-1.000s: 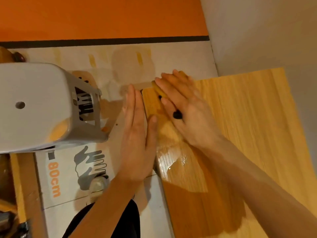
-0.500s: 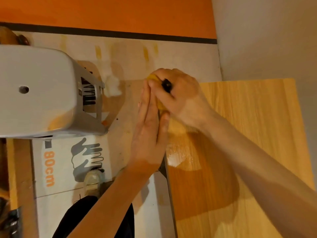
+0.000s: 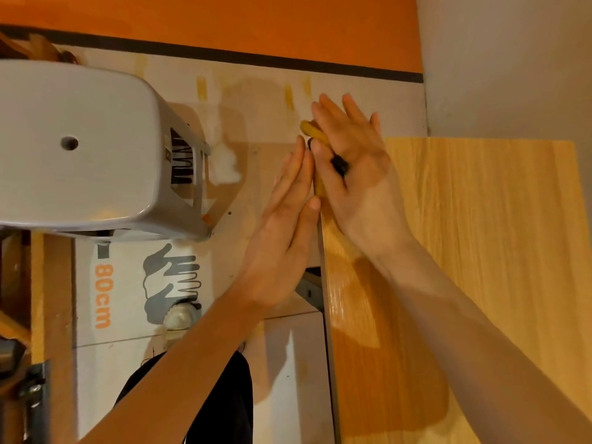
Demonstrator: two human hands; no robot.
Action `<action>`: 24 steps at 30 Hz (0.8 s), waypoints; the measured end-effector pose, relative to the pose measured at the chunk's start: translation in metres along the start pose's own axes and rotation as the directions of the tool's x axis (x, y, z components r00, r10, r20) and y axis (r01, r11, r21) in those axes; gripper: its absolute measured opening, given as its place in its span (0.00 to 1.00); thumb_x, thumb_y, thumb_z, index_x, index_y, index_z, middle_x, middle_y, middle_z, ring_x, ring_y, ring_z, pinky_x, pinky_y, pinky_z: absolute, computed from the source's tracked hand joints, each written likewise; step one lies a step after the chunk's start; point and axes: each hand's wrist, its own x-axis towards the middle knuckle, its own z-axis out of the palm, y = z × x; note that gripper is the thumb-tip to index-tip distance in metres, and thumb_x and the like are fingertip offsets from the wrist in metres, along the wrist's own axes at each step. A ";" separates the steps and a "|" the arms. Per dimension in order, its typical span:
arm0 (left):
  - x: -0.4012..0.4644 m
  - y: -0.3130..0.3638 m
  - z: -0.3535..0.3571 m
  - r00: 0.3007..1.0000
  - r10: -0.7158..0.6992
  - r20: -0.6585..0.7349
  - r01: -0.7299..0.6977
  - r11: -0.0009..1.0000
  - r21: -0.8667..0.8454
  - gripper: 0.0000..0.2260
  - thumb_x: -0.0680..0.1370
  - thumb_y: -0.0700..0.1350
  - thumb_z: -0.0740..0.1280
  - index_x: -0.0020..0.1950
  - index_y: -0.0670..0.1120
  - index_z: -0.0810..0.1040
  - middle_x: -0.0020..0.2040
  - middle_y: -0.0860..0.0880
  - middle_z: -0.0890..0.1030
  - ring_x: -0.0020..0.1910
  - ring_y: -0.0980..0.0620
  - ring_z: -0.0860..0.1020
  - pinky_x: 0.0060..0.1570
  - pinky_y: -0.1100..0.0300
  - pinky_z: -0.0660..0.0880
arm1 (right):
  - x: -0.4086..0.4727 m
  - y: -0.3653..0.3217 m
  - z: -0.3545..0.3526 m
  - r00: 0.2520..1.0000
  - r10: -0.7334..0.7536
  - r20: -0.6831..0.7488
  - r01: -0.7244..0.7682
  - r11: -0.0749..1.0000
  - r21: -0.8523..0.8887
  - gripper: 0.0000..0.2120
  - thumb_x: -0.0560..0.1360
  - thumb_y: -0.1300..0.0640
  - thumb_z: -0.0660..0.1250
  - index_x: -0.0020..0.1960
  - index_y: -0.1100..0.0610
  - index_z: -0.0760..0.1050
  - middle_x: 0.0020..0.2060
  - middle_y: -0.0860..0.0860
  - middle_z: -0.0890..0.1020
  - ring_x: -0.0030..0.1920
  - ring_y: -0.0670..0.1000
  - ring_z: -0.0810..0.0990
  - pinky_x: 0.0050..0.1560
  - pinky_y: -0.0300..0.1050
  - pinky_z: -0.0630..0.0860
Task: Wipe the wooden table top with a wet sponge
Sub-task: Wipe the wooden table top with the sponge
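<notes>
The wooden table top (image 3: 480,251) fills the right side, with a wet, shiny streak (image 3: 342,283) along its left edge. A yellow sponge (image 3: 311,129) lies at the table's far left corner, mostly hidden. My right hand (image 3: 355,174), wearing a black ring, lies flat on the sponge with straight fingers, pressing it down. My left hand (image 3: 282,232) is open and flat, standing on its edge against the table's left side, right beside the sponge and my right hand.
A grey plastic stool (image 3: 80,149) stands at the left. Under it lies flat cardboard (image 3: 105,296) printed "80cm". An orange wall (image 3: 224,20) runs behind, and a pale wall (image 3: 512,59) meets the table's far edge. A metal bracket (image 3: 309,288) shows under the table edge.
My right hand, fisted around the sponge half a second ago, has flattened out over it at the far left corner. My left hand stays along the table's edge.
</notes>
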 end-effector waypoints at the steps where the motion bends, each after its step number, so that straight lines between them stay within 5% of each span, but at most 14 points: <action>1: -0.001 0.000 0.001 1.000 -0.004 -0.009 0.004 1.000 -0.015 0.24 0.86 0.40 0.52 0.81 0.42 0.52 0.83 0.50 0.49 0.81 0.59 0.47 0.79 0.62 0.46 | -0.016 -0.002 -0.002 1.000 0.010 -0.016 -0.010 1.000 -0.007 0.21 0.81 0.59 0.60 0.73 0.61 0.66 0.73 0.57 0.68 0.76 0.56 0.58 0.77 0.56 0.50; 7: -0.004 -0.001 -0.002 1.000 -0.019 0.012 0.019 0.998 -0.053 0.26 0.83 0.37 0.51 0.81 0.43 0.52 0.83 0.52 0.49 0.80 0.61 0.48 0.78 0.65 0.47 | -0.075 -0.001 -0.016 0.993 -0.050 0.110 0.056 0.997 -0.057 0.25 0.79 0.60 0.61 0.75 0.59 0.62 0.76 0.54 0.61 0.78 0.55 0.52 0.77 0.61 0.50; 13: 0.013 0.003 -0.022 0.998 0.057 0.039 -0.059 0.997 0.043 0.23 0.86 0.40 0.50 0.81 0.42 0.52 0.83 0.51 0.49 0.80 0.61 0.49 0.79 0.62 0.48 | -0.020 0.006 -0.004 0.907 0.368 -0.203 -0.370 0.928 0.032 0.25 0.79 0.55 0.54 0.76 0.58 0.61 0.77 0.54 0.59 0.78 0.54 0.49 0.77 0.57 0.43; 19: 0.021 0.002 -0.036 0.995 0.048 0.082 -0.055 0.995 0.078 0.21 0.86 0.40 0.50 0.80 0.43 0.58 0.81 0.52 0.57 0.78 0.65 0.55 0.75 0.69 0.53 | -0.076 -0.032 0.012 0.999 0.027 0.017 -0.026 0.999 -0.044 0.24 0.81 0.59 0.55 0.76 0.61 0.60 0.77 0.55 0.59 0.78 0.55 0.50 0.77 0.57 0.47; 22: 0.024 0.005 -0.037 0.992 0.051 0.116 -0.064 0.992 0.111 0.21 0.86 0.40 0.49 0.80 0.44 0.58 0.81 0.51 0.57 0.78 0.65 0.54 0.73 0.74 0.51 | -0.060 0.002 -0.009 0.955 0.269 -0.121 -0.266 0.963 0.043 0.24 0.81 0.56 0.54 0.76 0.57 0.61 0.77 0.52 0.59 0.78 0.52 0.49 0.78 0.56 0.45; 24: 0.025 0.006 -0.037 0.990 0.043 0.137 -0.056 0.994 0.098 0.21 0.86 0.41 0.49 0.81 0.44 0.56 0.81 0.51 0.56 0.78 0.66 0.53 0.72 0.76 0.49 | -0.053 0.009 -0.013 0.838 0.473 -0.272 -0.462 0.880 0.105 0.24 0.80 0.56 0.55 0.76 0.56 0.60 0.77 0.52 0.59 0.78 0.53 0.49 0.77 0.58 0.45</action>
